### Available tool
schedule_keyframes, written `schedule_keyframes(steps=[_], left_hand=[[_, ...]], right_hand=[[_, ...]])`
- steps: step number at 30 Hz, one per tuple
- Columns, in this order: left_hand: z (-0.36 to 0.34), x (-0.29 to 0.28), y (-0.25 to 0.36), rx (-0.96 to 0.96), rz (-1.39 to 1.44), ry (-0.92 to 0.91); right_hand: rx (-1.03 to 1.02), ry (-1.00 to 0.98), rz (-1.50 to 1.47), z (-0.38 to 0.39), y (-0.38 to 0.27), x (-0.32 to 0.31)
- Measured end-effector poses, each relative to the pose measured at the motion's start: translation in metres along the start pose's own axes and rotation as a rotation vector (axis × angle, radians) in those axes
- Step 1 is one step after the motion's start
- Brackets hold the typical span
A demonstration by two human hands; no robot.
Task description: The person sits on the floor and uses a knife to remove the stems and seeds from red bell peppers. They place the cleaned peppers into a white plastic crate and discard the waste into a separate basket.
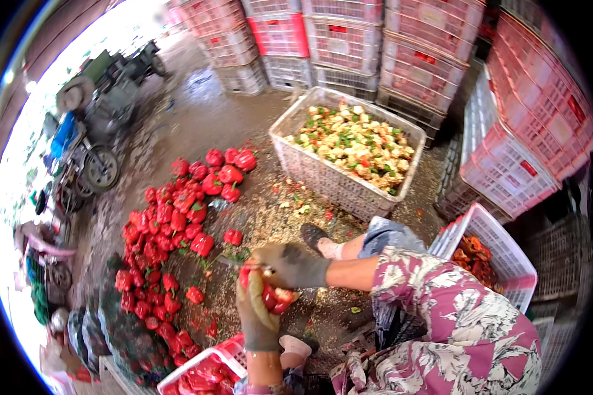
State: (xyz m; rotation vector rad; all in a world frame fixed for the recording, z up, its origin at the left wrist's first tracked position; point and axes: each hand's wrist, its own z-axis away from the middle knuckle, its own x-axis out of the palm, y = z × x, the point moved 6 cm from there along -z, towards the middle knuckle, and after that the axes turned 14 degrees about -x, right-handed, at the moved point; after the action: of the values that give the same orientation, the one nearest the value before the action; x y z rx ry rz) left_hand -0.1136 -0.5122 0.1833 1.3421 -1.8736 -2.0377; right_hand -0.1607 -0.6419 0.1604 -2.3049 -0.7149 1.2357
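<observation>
Both hands wear greyish work gloves and meet over a red bell pepper (276,300), which is cut open with pale flesh showing. My left hand (257,315) wraps around it from below and the left. Coming in from the right, my right hand (290,265) is closed at the pepper's upper end. A thin grey strip, perhaps a blade, shows just left of that hand, but what its fingers grip is hidden. Beyond my hands, to the left, lies a large heap of whole red bell peppers (168,220) on the floor, with a single pepper (232,237) nearest my hands.
A pale crate (333,186) of pepper cores stands ahead. Near my left leg is a crate (227,349) of red peppers; at right, a white crate (517,263) holds darker red pieces. Stacked crates (346,43) line the back and right. Mesh sacks (128,329) and a motorbike (89,161) stand left.
</observation>
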Motion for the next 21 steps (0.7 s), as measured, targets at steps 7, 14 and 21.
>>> schedule_keyframes(steps=[7,14,21], left_hand=[[0.001,0.034,-0.018,-0.755,1.490,-0.294],[0.004,0.023,-0.014,-0.700,1.523,-0.326],[0.006,0.034,-0.039,-0.555,1.150,-0.313]], right_hand=[[0.180,0.358,0.075,0.027,0.034,-0.154],[0.208,0.245,0.120,0.020,0.017,-0.171],[-0.311,-0.004,0.161,-0.012,-0.075,-0.047]])
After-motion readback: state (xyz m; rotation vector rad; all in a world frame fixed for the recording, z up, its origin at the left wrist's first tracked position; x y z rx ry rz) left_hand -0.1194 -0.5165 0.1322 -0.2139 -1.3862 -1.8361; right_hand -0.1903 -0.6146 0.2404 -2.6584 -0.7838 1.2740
